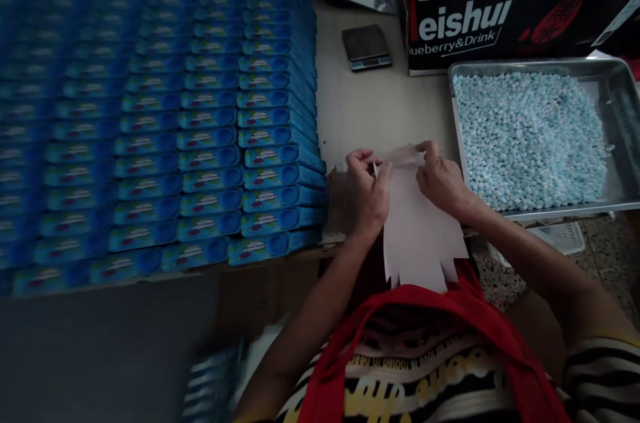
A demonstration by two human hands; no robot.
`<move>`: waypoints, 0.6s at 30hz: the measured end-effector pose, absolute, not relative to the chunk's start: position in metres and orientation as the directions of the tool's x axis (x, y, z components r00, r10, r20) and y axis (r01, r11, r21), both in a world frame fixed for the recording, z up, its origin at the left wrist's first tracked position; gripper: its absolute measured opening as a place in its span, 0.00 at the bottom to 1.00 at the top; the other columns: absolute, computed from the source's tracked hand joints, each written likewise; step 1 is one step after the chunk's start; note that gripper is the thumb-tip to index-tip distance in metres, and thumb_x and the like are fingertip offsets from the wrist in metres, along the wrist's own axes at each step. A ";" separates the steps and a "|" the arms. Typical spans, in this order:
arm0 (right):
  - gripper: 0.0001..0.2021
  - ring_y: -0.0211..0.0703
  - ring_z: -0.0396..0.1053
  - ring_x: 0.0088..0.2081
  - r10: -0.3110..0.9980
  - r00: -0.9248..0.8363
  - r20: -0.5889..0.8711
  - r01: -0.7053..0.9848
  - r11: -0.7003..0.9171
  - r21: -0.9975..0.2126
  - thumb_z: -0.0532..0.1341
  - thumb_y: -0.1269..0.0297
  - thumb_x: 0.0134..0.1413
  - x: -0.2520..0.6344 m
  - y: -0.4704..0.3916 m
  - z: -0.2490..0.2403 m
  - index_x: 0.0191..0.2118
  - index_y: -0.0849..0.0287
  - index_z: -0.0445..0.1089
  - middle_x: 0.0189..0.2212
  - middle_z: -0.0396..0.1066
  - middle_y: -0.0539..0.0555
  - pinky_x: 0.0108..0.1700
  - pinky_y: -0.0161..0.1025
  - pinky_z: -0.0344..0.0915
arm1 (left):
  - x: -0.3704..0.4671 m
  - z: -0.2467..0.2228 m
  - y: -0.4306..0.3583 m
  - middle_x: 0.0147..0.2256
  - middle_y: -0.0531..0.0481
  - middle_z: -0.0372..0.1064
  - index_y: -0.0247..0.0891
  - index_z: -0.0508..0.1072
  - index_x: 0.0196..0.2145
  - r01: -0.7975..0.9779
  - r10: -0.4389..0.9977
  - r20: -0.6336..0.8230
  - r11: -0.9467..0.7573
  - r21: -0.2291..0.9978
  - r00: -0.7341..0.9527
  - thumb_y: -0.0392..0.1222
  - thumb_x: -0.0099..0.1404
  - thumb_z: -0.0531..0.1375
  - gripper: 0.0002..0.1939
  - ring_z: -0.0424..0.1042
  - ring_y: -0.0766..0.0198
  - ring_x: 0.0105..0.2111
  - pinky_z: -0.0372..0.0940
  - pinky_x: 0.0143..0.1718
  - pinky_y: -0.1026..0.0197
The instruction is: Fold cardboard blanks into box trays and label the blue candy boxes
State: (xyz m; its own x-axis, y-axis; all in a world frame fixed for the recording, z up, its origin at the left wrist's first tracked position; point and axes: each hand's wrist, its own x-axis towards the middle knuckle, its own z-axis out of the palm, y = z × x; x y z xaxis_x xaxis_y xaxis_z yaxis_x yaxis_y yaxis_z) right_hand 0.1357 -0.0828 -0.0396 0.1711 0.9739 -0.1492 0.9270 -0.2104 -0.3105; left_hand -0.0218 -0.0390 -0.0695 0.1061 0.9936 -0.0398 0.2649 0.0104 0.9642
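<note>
White card point(423, 226) is lying between the left hand point(371, 193) and right hand point(443, 179), both hands pinching its far end above the lap.

Person's wearing a short-sleeved T-shirt point(480, 403), blk & cream stripes running across. Back from the fingers point(429, 151), a red apron point(325, 383) w/ wide straps is covering part of it. Sm. yellowish text point(400, 363) is showing on the chest, big yellow & white letters point(380, 403) sitting farther from the fingers. R sleeve point(600, 376) is showing stripes, yellowish edge. L hand point(371, 199) & R hand point(445, 183) are showing bare.
</note>
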 end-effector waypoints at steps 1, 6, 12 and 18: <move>0.25 0.56 0.77 0.43 0.974 0.183 -0.135 0.921 -0.218 -0.323 0.48 0.70 0.65 0.136 -0.084 -0.040 0.66 0.66 0.59 0.42 0.79 0.64 0.45 0.48 0.70 | -0.018 -0.069 -0.042 0.46 0.47 0.74 0.43 0.69 0.54 0.242 0.997 -0.044 0.027 0.970 0.064 0.47 0.68 0.63 0.19 0.74 0.56 0.49 0.67 0.55 0.56; 0.33 0.56 0.77 0.42 0.972 0.225 -0.066 0.874 -0.231 -0.427 0.45 0.69 0.64 0.140 -0.092 -0.038 0.73 0.71 0.48 0.40 0.79 0.64 0.47 0.49 0.70 | -0.005 -0.062 -0.049 0.44 0.46 0.73 0.43 0.75 0.42 0.161 0.999 -0.041 0.041 0.986 -0.004 0.55 0.74 0.55 0.15 0.72 0.56 0.49 0.67 0.55 0.54; 0.34 0.55 0.77 0.38 0.976 0.132 -0.174 0.942 -0.178 -0.286 0.44 0.68 0.67 0.135 -0.097 -0.031 0.76 0.71 0.47 0.40 0.80 0.66 0.43 0.48 0.69 | -0.011 -0.059 -0.040 0.37 0.49 0.75 0.44 0.77 0.34 0.196 0.983 -0.158 0.138 0.971 0.093 0.57 0.74 0.55 0.18 0.73 0.56 0.41 0.68 0.46 0.56; 0.29 0.50 0.75 0.36 0.986 0.045 -0.158 0.968 -0.082 -0.236 0.43 0.65 0.71 0.141 -0.095 -0.025 0.72 0.68 0.57 0.45 0.81 0.65 0.40 0.43 0.65 | -0.016 -0.059 -0.032 0.32 0.53 0.76 0.43 0.77 0.32 0.276 0.977 -0.146 0.098 0.956 0.157 0.54 0.70 0.62 0.14 0.73 0.59 0.36 0.67 0.42 0.59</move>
